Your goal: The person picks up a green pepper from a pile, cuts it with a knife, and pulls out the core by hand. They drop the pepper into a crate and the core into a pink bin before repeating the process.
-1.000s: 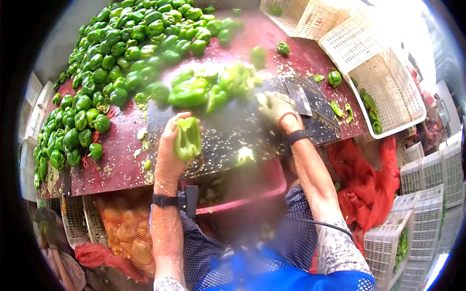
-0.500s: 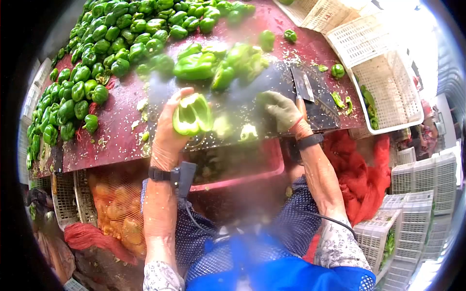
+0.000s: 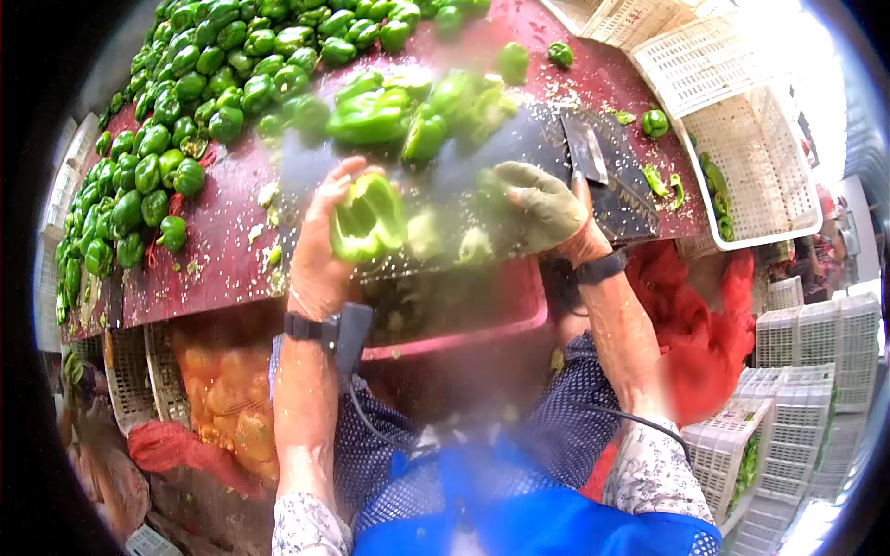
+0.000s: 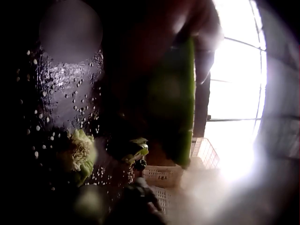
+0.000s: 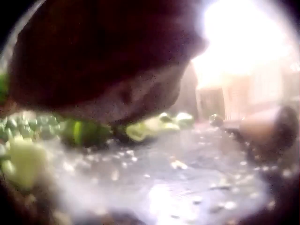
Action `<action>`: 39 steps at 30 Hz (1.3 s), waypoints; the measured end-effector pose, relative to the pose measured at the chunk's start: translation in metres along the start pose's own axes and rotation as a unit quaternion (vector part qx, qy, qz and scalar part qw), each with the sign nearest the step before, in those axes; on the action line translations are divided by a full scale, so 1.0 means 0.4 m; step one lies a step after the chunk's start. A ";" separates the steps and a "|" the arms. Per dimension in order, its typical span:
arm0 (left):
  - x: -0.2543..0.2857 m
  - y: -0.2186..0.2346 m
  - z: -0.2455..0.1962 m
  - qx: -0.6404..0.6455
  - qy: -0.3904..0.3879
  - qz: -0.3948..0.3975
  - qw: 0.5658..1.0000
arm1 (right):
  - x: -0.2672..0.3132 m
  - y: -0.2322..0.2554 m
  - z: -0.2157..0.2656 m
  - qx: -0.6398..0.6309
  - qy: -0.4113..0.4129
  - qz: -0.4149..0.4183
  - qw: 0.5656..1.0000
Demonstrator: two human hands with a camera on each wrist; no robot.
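My left hand point(image 3: 320, 246) grips a hollow, cut green pepper point(image 3: 375, 222), its open side facing up, over the near edge of the dark board point(image 3: 445, 250). The left wrist view shows the pepper point(image 4: 180, 108) in shadow below the fingers. To its right, my gloved right hand point(image 3: 554, 211) hovers above the board with fingers extended and thumb apart. A blurred green patch is beside its fingertips; whether they touch it cannot be told. A broad-bladed knife point(image 3: 584, 151) lies just beyond that hand. More cut green peppers point(image 3: 371, 116) rest at the board's far side.
Whole green peppers point(image 3: 213, 83) are heaped on the red table point(image 3: 218, 259) at the left and back. A white crate point(image 3: 756, 167) stands at the right edge. A pink tub point(image 3: 519, 306) sits beneath the near edge. Pale seeds litter the board.
My left hand has turned the pepper so its hollow side shows more. My right hand has moved nearer to me, its fingers spreading from a pale piece seen at them a second ago.
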State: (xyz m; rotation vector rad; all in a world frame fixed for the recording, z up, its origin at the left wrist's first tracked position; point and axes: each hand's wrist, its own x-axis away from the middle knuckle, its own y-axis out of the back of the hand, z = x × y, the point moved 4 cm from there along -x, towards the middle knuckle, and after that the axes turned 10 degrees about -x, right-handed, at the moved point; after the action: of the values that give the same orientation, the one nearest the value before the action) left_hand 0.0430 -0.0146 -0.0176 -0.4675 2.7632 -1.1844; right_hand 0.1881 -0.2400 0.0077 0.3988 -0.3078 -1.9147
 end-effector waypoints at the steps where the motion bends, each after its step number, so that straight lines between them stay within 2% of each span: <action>1: -0.008 0.010 -0.005 0.006 -0.006 0.015 1.000 | -0.001 -0.013 -0.003 0.065 -0.011 0.019 0.998; 2: -0.010 0.015 -0.010 0.015 -0.010 0.013 1.000 | -0.010 -0.034 -0.010 0.228 -0.028 0.048 0.972; 4: -0.010 0.020 -0.027 -0.003 -0.025 0.002 1.000 | -0.029 -0.059 -0.043 0.102 -0.209 -0.103 0.967; 7: -0.010 0.018 -0.040 0.001 -0.029 0.004 1.000 | -0.059 -0.135 -0.057 0.201 -0.050 -0.072 0.976; 9: -0.007 0.004 -0.041 0.006 -0.026 -0.015 1.000 | -0.066 -0.181 -0.049 0.219 -0.023 -0.041 0.975; 13: -0.006 0.026 -0.048 0.010 -0.043 -0.011 0.999 | -0.096 -0.267 -0.020 0.318 -0.038 0.141 0.937; 14: -0.003 0.034 -0.057 -0.010 -0.064 -0.025 0.998 | -0.077 -0.264 0.019 0.304 0.007 0.124 0.945; 17: 0.006 0.044 -0.082 -0.037 -0.085 -0.066 0.994 | -0.102 -0.226 0.050 0.175 -0.027 0.050 0.983; 18: 0.009 0.045 -0.082 -0.050 -0.080 -0.058 0.994 | -0.128 -0.195 0.028 0.200 -0.007 -0.031 0.979; 19: 0.009 0.047 -0.083 -0.065 -0.077 -0.049 0.994 | -0.164 -0.156 0.027 0.158 0.021 -0.096 0.983; 21: 0.002 0.055 -0.070 -0.079 -0.071 -0.035 0.994 | -0.215 -0.084 0.026 0.201 -0.005 -0.213 0.956; 24: -0.007 0.053 -0.055 -0.112 -0.062 -0.048 0.991 | -0.279 -0.046 -0.009 0.285 -0.086 -0.286 0.911; 25: -0.005 0.045 -0.052 -0.098 -0.051 -0.025 0.994 | -0.294 -0.047 -0.024 0.278 -0.125 -0.282 0.910; 27: -0.005 0.050 -0.040 -0.125 -0.032 -0.035 0.991 | -0.324 -0.059 -0.039 0.261 -0.202 -0.271 0.904; 28: -0.009 0.057 -0.028 -0.129 -0.036 -0.059 0.989 | -0.322 -0.065 -0.039 0.197 -0.236 -0.249 0.918; 31: -0.012 0.069 -0.014 -0.129 -0.029 -0.055 0.990 | -0.302 -0.055 -0.027 0.113 -0.180 -0.306 0.928; 32: -0.015 0.069 -0.010 -0.141 -0.025 -0.062 0.988 | -0.287 -0.051 -0.036 -0.001 -0.169 -0.340 0.925; 34: -0.019 0.068 0.000 -0.165 -0.018 -0.075 0.983 | -0.260 -0.038 -0.035 0.052 -0.028 -0.232 0.971; 36: -0.026 0.064 0.038 -0.188 0.003 -0.055 0.981 | -0.213 -0.027 -0.036 -0.045 -0.026 -0.205 0.977; 37: -0.025 0.055 0.045 -0.202 0.012 -0.047 0.978 | -0.184 -0.037 0.012 -0.169 -0.093 -0.232 0.953; 39: -0.016 0.026 0.083 -0.202 0.060 -0.031 0.977 | -0.151 -0.052 0.027 -0.164 -0.051 -0.222 0.960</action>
State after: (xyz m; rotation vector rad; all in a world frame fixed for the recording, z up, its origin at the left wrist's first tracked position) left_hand 0.0536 -0.0289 -0.0482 -0.5353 3.1239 -0.6728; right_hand 0.1867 -0.1760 0.0170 0.1522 0.0455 -2.3822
